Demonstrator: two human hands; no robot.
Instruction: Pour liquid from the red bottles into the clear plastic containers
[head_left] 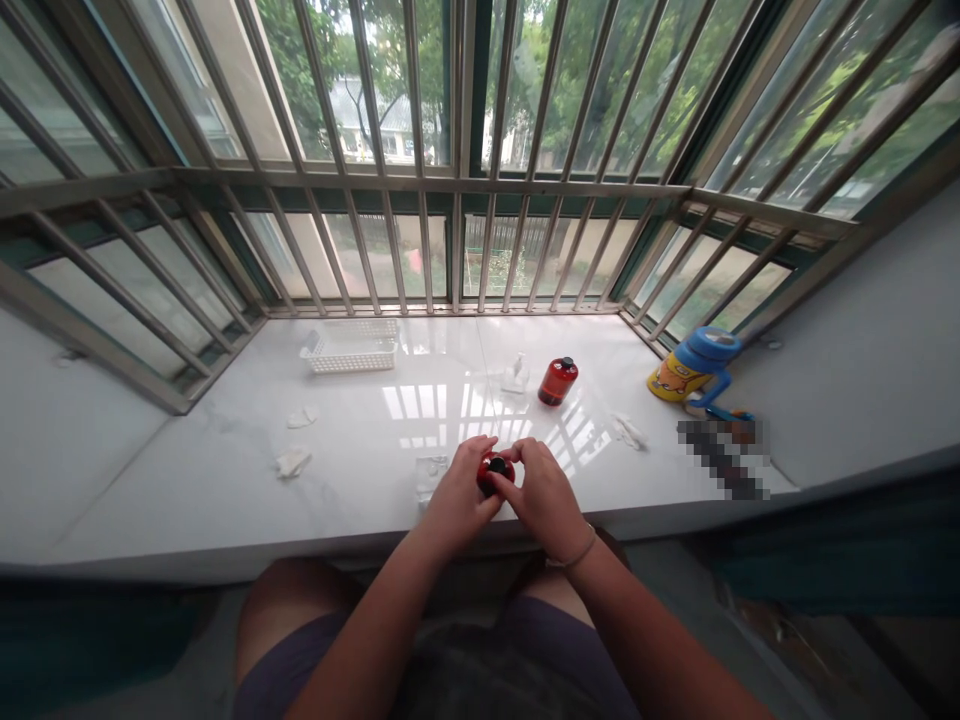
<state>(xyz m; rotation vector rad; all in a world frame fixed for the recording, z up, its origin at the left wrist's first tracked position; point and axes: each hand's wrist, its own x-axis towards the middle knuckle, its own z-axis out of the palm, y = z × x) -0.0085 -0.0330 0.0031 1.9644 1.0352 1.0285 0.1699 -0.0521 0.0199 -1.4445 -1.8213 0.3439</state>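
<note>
Gripping a rounded red, black-capped bottle (486,474) right of the white rectangular basket (352,362), left hand (459,492) and right hand (546,490) should press evenly.

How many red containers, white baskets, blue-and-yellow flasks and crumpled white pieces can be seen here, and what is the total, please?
Red containers: 2
White basket: 1
Blue-and-yellow flask: 1
Crumpled white pieces: 3
Total: 7
</note>
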